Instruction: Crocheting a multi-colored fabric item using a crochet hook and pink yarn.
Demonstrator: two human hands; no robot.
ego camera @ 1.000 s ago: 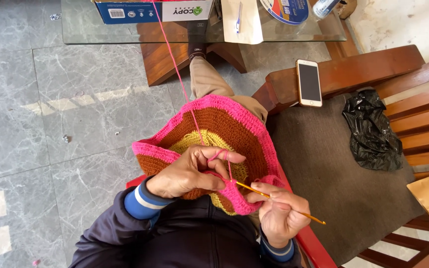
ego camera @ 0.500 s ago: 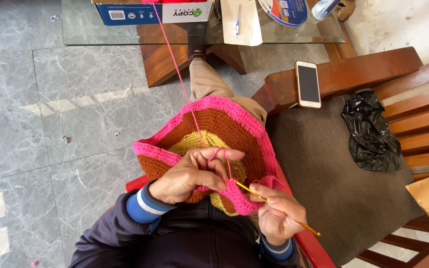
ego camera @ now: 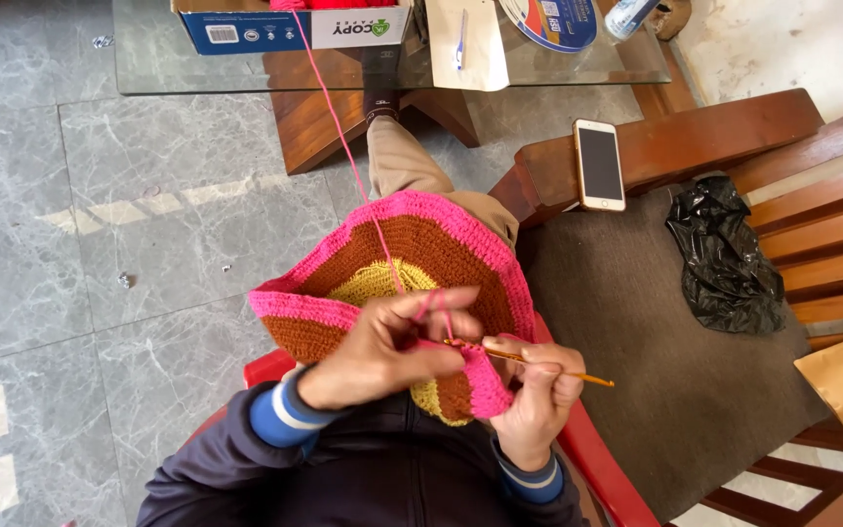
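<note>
I observe the crochet piece, a round of pink, brown and yellow bands, draped over my lap; its near edge is hidden behind both hands. The crochet hook lies nearly level, its long axis running left to right, tip buried in the pink edge, tail pointing right toward the wooden bench. My right hand has its grip closed on the hook's shaft. My left hand has its grip pinched together on the pink edge, with the pink yarn looped over a finger. The yarn runs up to a box on the glass tabletop, cut off by the frame. A phone rests on the bench arm.
</note>
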